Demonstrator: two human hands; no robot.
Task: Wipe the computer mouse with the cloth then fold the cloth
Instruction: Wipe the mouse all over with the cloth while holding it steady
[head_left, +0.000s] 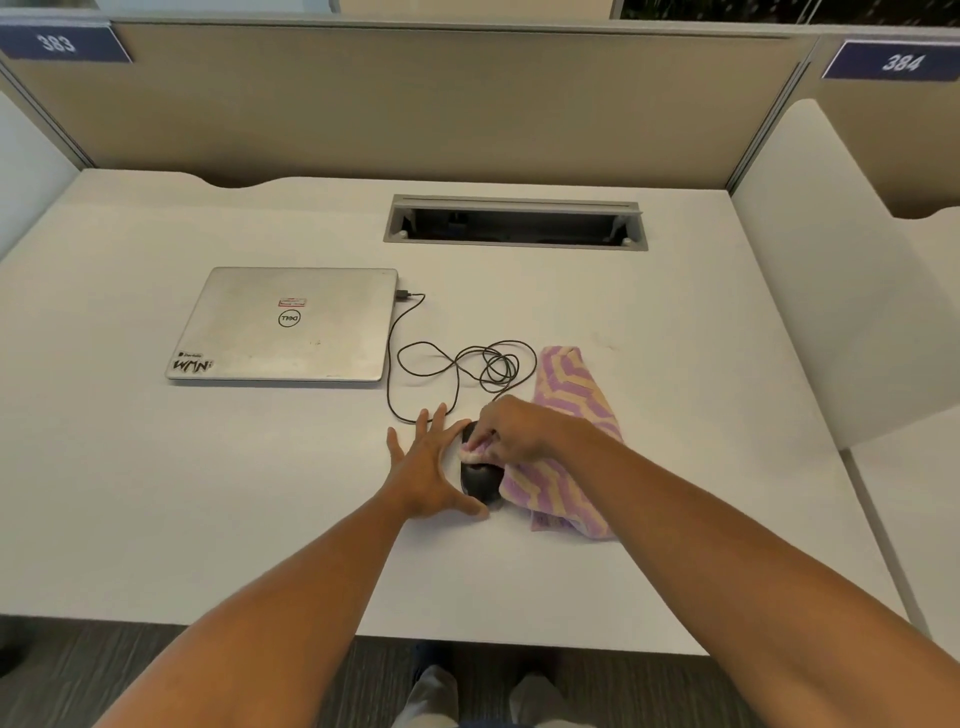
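Observation:
A black wired computer mouse (480, 480) lies on the white desk. My left hand (428, 467) steadies it from the left, thumb and forefinger against its side, the other fingers spread flat on the desk. My right hand (511, 428) pinches a corner of the purple-and-yellow zigzag cloth (566, 410) and presses it onto the front of the mouse. The rest of the cloth trails to the right of the mouse, under my right forearm. The mouse's front is hidden by the cloth and fingers.
The mouse's black cable (467, 364) lies in loose loops behind the mouse and runs to a shut silver laptop (285, 325) at the left. A grey cable slot (514, 221) is set in the desk (156, 493) at the back. Beige partitions enclose the desk.

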